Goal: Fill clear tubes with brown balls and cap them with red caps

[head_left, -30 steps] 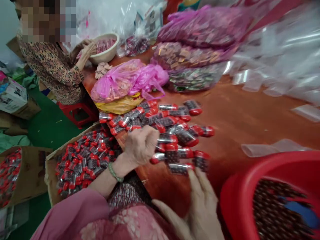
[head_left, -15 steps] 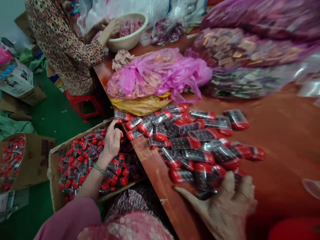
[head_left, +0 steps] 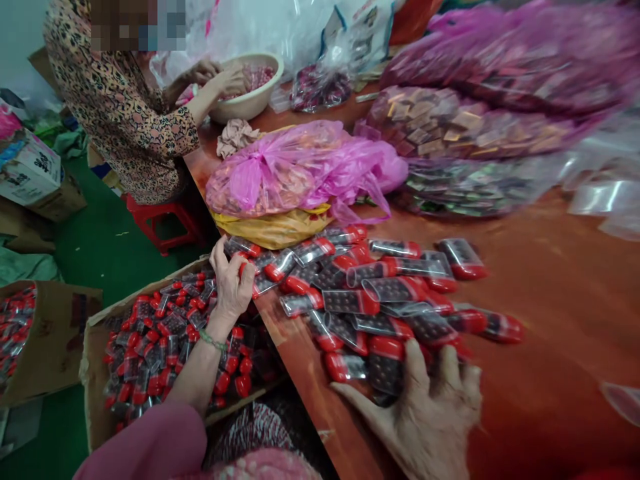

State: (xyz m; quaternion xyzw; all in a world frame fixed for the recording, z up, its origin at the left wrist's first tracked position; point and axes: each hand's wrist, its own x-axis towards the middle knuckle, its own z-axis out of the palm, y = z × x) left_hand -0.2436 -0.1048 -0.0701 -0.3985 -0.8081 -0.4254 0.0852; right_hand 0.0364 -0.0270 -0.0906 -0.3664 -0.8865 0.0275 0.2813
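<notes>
Many small clear packets with red ends and dark contents lie in a loose pile [head_left: 350,301] on the reddish-brown table [head_left: 565,280]. My left hand [head_left: 233,283], with a green beaded bracelet at its wrist, is at the table's left edge, fingers apart and touching the nearest packets. Below it, an open cardboard box [head_left: 93,373] is filled with similar packets. My right hand [head_left: 425,407] rests at the near side of the pile, its thumb and fingers spread against the packets.
Tied pink bags [head_left: 300,163] and a yellow bag [head_left: 275,229] sit behind the pile. Larger purple bags [head_left: 500,67] are at the back right. Across the table's corner, a person [head_left: 130,127] reaches into a white basin [head_left: 273,83]. Another packet box [head_left: 60,333] stands far left.
My left hand has moved up and right, from over the box to the packets at the table edge. My right hand stays against the pile, slightly further left. The whole view has shifted.
</notes>
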